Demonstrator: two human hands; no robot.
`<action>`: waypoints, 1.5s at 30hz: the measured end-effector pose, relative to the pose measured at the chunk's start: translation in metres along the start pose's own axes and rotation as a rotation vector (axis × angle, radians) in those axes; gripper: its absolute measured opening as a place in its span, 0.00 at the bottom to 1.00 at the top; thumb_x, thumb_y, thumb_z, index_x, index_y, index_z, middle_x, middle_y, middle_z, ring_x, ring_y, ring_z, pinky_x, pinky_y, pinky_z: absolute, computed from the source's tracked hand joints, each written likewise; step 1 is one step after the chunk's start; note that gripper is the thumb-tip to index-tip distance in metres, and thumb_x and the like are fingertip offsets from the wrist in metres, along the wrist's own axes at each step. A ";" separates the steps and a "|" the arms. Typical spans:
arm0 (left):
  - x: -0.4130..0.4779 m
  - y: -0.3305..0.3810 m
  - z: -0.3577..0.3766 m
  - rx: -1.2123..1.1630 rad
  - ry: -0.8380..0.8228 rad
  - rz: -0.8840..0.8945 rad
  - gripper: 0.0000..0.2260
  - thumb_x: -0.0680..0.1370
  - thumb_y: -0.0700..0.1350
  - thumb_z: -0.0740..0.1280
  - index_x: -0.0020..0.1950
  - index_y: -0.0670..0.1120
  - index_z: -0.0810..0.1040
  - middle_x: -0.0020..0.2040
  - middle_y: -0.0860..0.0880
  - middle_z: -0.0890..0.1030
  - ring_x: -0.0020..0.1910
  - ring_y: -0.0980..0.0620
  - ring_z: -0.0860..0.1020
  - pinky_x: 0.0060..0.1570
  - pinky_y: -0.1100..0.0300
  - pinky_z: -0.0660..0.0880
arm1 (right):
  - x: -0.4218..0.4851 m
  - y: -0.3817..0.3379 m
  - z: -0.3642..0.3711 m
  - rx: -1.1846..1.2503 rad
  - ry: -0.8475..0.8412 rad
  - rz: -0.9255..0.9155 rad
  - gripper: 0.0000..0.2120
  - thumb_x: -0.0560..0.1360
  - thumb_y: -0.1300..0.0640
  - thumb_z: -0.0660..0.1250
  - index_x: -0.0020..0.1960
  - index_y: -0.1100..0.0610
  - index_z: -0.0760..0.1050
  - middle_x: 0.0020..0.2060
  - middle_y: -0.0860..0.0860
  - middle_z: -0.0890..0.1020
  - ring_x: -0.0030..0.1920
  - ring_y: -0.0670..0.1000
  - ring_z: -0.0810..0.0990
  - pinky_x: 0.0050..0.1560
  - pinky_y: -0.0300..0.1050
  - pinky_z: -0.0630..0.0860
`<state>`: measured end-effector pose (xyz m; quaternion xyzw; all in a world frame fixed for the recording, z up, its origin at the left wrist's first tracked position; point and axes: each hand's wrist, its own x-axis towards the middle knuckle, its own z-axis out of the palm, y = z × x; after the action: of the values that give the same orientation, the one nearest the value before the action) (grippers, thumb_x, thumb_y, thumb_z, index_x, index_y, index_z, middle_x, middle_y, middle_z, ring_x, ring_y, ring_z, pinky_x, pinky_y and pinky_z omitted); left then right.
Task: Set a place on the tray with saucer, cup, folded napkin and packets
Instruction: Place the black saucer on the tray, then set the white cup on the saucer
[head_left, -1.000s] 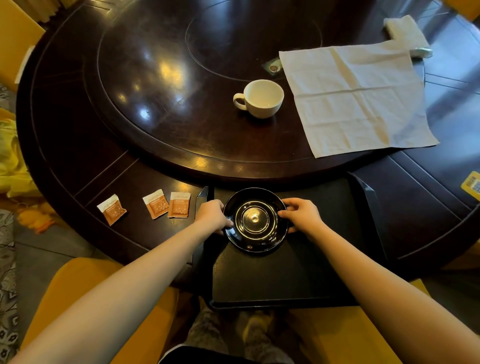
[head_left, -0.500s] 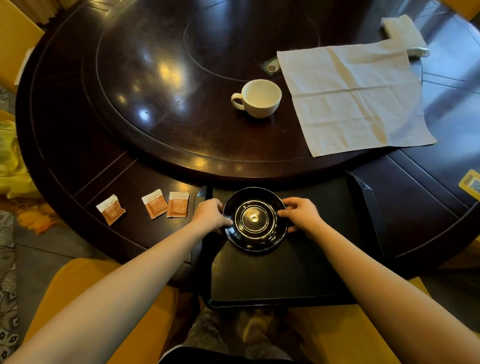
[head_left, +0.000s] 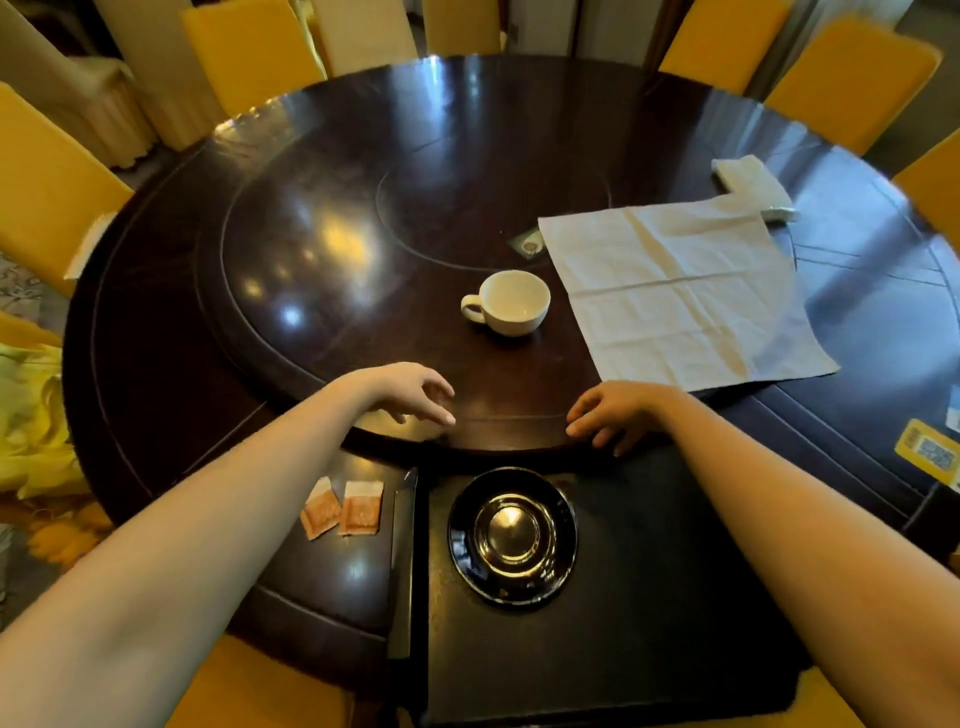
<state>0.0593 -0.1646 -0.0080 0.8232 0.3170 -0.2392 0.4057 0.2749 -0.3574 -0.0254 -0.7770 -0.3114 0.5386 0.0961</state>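
A glossy black saucer (head_left: 511, 538) rests on the black tray (head_left: 649, 623) at the table's near edge. Beyond it, a white cup (head_left: 511, 302) stands upright on the raised dark turntable, handle to the left. An unfolded white napkin (head_left: 680, 291) lies spread to the cup's right. Two orange packets (head_left: 343, 506) show left of the tray, partly hidden by my left forearm. My left hand (head_left: 410, 392) and my right hand (head_left: 613, 415) hover over the turntable's front rim, both empty with fingers apart, short of the cup.
The round dark table (head_left: 156, 312) is ringed by yellow-covered chairs (head_left: 47, 182). A folded white cloth (head_left: 753, 184) lies behind the napkin. A small dark packet (head_left: 529, 243) sits near the napkin's left corner. A yellow sticker (head_left: 927, 449) is on the table at right.
Both hands have let go of the saucer and moved forward over the turntable's rim toward the cup. The saucer stays on the tray. The head has tilted up.
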 end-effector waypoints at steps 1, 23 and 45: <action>0.006 0.004 -0.009 0.029 0.018 0.009 0.27 0.71 0.50 0.72 0.68 0.47 0.70 0.56 0.49 0.78 0.52 0.51 0.77 0.46 0.55 0.79 | 0.000 -0.008 -0.010 0.024 0.019 -0.012 0.20 0.72 0.54 0.71 0.63 0.55 0.72 0.58 0.55 0.77 0.53 0.55 0.78 0.49 0.52 0.79; 0.167 -0.001 -0.064 -0.060 0.289 0.318 0.53 0.63 0.52 0.78 0.76 0.52 0.45 0.78 0.50 0.50 0.77 0.50 0.50 0.72 0.55 0.49 | 0.121 -0.047 -0.045 0.162 0.495 -0.409 0.52 0.65 0.54 0.77 0.76 0.54 0.44 0.76 0.53 0.53 0.75 0.54 0.53 0.72 0.52 0.55; 0.164 0.004 -0.047 -0.390 0.223 0.449 0.38 0.65 0.44 0.77 0.70 0.54 0.63 0.65 0.56 0.70 0.65 0.57 0.68 0.61 0.62 0.64 | 0.128 -0.029 -0.029 0.566 0.412 -0.657 0.41 0.64 0.65 0.76 0.68 0.45 0.59 0.64 0.43 0.68 0.64 0.42 0.69 0.55 0.29 0.73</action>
<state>0.1809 -0.0742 -0.0864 0.8005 0.2098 0.0131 0.5613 0.3188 -0.2539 -0.0996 -0.6713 -0.3563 0.3781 0.5287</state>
